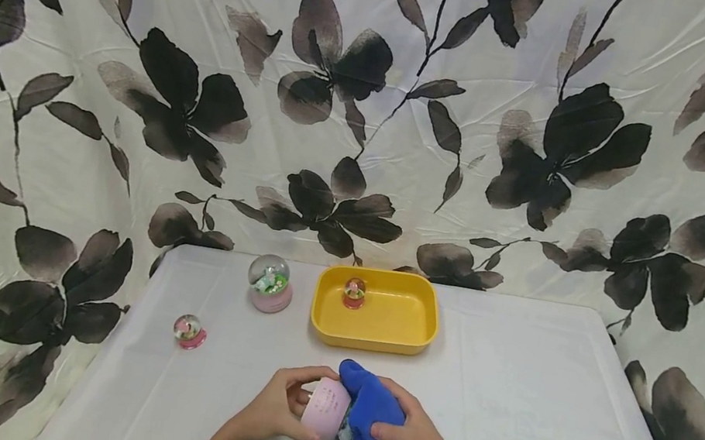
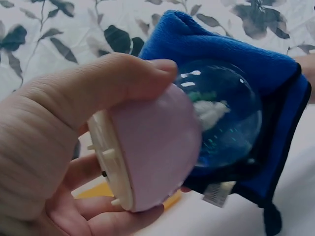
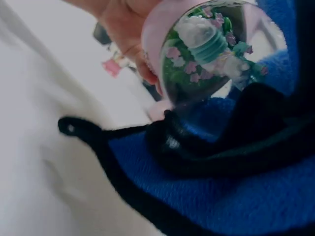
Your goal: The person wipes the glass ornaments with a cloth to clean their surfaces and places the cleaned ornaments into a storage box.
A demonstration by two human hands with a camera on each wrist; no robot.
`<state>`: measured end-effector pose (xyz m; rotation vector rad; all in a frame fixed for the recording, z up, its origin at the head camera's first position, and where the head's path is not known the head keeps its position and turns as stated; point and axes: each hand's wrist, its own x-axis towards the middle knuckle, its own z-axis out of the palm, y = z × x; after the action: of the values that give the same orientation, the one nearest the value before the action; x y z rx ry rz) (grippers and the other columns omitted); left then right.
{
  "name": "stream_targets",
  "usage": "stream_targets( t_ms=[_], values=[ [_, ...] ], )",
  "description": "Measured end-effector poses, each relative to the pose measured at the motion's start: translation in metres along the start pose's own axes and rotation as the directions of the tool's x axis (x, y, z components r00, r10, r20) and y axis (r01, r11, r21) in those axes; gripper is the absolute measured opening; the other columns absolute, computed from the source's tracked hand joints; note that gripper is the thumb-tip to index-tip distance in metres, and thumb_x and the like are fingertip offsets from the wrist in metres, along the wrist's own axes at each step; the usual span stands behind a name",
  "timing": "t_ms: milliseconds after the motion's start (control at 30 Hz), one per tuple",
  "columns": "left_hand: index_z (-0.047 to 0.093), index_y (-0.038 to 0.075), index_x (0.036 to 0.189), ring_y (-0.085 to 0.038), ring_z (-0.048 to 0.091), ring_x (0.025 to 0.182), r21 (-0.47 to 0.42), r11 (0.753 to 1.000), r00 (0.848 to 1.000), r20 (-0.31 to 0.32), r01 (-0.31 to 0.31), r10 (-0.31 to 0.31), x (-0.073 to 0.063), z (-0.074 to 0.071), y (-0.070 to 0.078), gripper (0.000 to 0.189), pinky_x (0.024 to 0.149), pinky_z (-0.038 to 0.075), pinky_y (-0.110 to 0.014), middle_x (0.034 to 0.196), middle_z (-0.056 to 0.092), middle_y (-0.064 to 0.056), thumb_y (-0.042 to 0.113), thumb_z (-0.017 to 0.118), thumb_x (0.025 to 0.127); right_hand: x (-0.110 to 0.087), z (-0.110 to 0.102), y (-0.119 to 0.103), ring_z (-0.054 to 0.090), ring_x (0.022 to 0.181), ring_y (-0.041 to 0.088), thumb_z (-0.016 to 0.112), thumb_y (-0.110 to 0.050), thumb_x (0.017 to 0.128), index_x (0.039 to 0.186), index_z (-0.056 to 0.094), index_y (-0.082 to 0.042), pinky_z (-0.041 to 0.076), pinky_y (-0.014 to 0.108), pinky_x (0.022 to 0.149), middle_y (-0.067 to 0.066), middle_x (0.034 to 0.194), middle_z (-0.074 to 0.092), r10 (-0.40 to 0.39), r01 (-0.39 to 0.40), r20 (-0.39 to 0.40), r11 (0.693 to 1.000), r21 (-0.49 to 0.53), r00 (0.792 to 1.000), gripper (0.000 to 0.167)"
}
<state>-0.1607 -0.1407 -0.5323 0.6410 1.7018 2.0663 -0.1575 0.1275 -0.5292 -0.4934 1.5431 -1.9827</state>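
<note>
A snow globe (image 2: 226, 115) with a pink base (image 1: 325, 409) lies tilted on its side between the two hands. My left hand (image 1: 276, 410) grips the base, thumb on one side and fingers on the other. A blue cloth (image 1: 375, 421) with dark edging is held by my right hand (image 1: 416, 437), its thumb on top, and the cloth lies against the clear dome. Inside the dome, the right wrist view shows a white and teal figure (image 3: 202, 42) among pink flowers. The right hand's fingers are mostly hidden by the cloth.
Behind the hands stands a yellow tray (image 1: 373, 345) with a small snow globe (image 1: 354, 293) in it. Left of the tray is a larger pink-based snow globe (image 1: 271, 284). Another small globe (image 1: 189, 332) sits farther left on the white table (image 1: 538, 410). Floral fabric hangs behind.
</note>
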Motion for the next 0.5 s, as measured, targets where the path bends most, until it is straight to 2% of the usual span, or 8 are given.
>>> stream_targets(
  t_ms=[100,267,400,500],
  values=[
    [0.052,-0.007,0.129,-0.026,0.065,0.090,-0.034,0.999,0.999,-0.032,-0.022,0.021,0.001,0.002,-0.007,0.071,0.074,0.056,-0.045,0.124,0.056,-0.019,0.000,0.085,0.067,-0.001,0.000,0.001,0.049,0.116,0.033,0.065,-0.028,0.089,0.146,0.036,-0.002,0.045,0.044,0.093,0.020,0.134,0.047,-0.027,0.027,-0.009,0.997,0.068,1.000,0.069],
    [0.046,-0.013,0.131,-0.023,0.058,0.105,-0.120,0.990,0.993,-0.106,-0.070,0.058,0.001,0.007,-0.017,0.073,0.086,0.053,-0.041,0.123,0.055,-0.017,0.002,0.082,0.069,-0.003,0.003,0.000,0.045,0.123,0.031,0.064,-0.039,0.090,0.150,0.026,-0.001,0.039,0.042,0.101,0.019,0.139,0.044,-0.032,0.046,-0.083,0.985,0.169,0.996,0.080],
    [0.046,-0.008,0.132,-0.024,0.057,0.108,-0.192,0.979,0.983,-0.180,-0.068,0.033,0.002,0.015,-0.019,0.069,0.091,0.050,-0.039,0.124,0.055,-0.016,0.002,0.078,0.072,-0.002,0.008,-0.002,0.042,0.128,0.030,0.063,-0.044,0.089,0.153,0.019,-0.005,0.034,0.041,0.105,0.019,0.145,0.040,-0.023,0.060,-0.189,0.980,0.189,0.982,0.086],
    [0.048,-0.003,0.133,-0.024,0.057,0.107,-0.222,0.974,0.967,-0.254,-0.054,-0.004,0.003,0.023,-0.018,0.066,0.090,0.051,-0.038,0.124,0.055,-0.016,0.001,0.076,0.074,-0.001,0.011,-0.003,0.040,0.129,0.030,0.062,-0.044,0.089,0.154,0.019,-0.008,0.030,0.041,0.106,0.019,0.146,0.038,-0.035,0.084,-0.266,0.981,0.175,0.963,0.085]
  ],
)
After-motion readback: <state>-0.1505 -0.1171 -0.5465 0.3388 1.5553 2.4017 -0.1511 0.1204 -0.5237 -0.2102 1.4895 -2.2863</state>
